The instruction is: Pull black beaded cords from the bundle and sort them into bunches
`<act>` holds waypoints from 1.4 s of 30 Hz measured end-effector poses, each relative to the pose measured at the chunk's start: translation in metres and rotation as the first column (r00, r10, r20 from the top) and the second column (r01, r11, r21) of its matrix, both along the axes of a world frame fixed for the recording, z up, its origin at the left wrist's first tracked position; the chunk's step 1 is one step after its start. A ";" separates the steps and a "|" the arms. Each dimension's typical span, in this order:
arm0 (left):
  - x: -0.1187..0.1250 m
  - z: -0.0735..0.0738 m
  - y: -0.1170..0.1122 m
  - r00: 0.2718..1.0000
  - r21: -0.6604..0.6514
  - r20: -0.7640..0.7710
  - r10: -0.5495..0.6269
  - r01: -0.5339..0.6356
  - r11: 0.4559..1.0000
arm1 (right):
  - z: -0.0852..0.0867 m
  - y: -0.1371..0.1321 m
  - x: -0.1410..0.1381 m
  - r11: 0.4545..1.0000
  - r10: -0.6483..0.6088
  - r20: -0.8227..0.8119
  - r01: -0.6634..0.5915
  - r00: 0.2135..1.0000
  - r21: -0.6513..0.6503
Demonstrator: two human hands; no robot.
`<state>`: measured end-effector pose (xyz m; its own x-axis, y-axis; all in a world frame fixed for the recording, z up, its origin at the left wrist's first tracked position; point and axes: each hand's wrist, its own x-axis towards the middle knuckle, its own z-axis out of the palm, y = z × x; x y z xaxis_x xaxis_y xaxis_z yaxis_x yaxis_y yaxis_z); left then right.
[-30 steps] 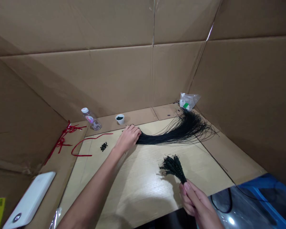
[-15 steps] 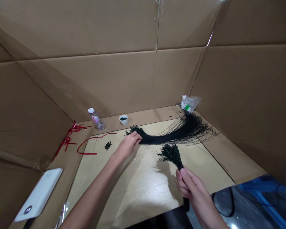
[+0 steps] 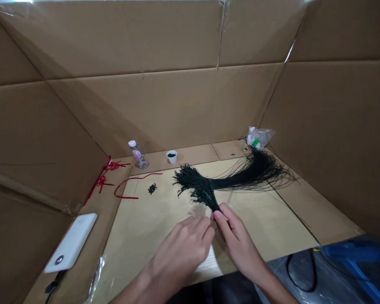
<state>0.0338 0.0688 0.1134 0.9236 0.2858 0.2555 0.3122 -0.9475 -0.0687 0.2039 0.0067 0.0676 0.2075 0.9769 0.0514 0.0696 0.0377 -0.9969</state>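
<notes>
My right hand is closed on a small bundle of dark green beaded strands, gripped at the stem end with the tufted tips pointing away. My left hand sits just left of it, fingers curled toward the same stem end and touching or nearly touching it. Beyond them a large fan of black strands lies on the pale wooden board, its beaded ends at the left.
Cardboard walls enclose the board on three sides. A small clear bottle, a white cup, loose dark beads, red cords, a plastic bag and a white power bank lie around. A blue object is at right.
My left hand let go of the big fan of strands and drew back to meet my right hand. My right hand moved left and forward with the small bundle.
</notes>
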 end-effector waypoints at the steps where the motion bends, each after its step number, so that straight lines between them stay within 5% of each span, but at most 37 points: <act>1: -0.002 0.006 -0.004 0.999 0.044 0.037 -0.023 0.021 0.999 | -0.001 0.000 -0.004 0.999 0.028 0.045 -0.029 0.999 0.026; 6: -0.024 0.028 0.002 0.991 0.051 0.107 -0.078 0.073 0.996 | 0.002 -0.012 -0.012 0.977 0.209 0.067 -0.205 0.976 -0.055; 11: -0.043 0.025 0.014 0.967 -0.095 0.248 -0.067 0.093 0.991 | 0.013 -0.022 -0.010 0.941 0.321 0.012 -0.318 0.947 -0.118; 16: -0.053 0.016 0.019 0.948 -0.183 0.319 -0.003 0.065 0.981 | 0.010 -0.027 -0.010 0.929 0.323 0.012 -0.314 0.946 -0.194; 21: -0.063 0.023 0.016 0.948 -0.367 0.294 0.125 -0.009 0.930 | 0.001 -0.031 -0.011 0.946 0.285 0.110 -0.261 0.952 -0.193; 25: -0.053 0.030 0.011 0.981 -0.283 0.181 0.067 -0.013 0.959 | 0.000 -0.033 -0.016 0.954 0.274 0.204 -0.240 0.940 -0.178; 30: -0.019 0.013 0.004 0.983 -0.019 -0.127 -0.136 0.134 0.991 | 0.013 -0.037 -0.012 0.944 0.325 0.299 -0.288 0.897 -0.162; 33: -0.010 0.001 -0.004 0.973 0.058 -0.156 -0.169 0.180 0.982 | 0.024 -0.044 -0.001 0.924 0.379 0.293 -0.342 0.878 -0.171; 39: -0.020 -0.005 -0.036 0.965 -0.109 -0.106 -0.239 0.227 0.968 | 0.011 -0.072 0.011 0.896 0.437 0.193 -0.407 0.878 -0.177; 42: -0.030 -0.022 -0.051 0.946 -0.236 -0.086 -0.312 0.285 0.929 | -0.008 -0.091 0.013 0.864 0.457 -0.051 -0.456 0.888 -0.211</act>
<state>0.0039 0.0175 0.0911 0.9946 0.0277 0.0999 0.0145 -0.9913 0.1306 0.2167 -0.0846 0.0592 -0.2642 0.9500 -0.1662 0.0968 -0.1453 -0.9846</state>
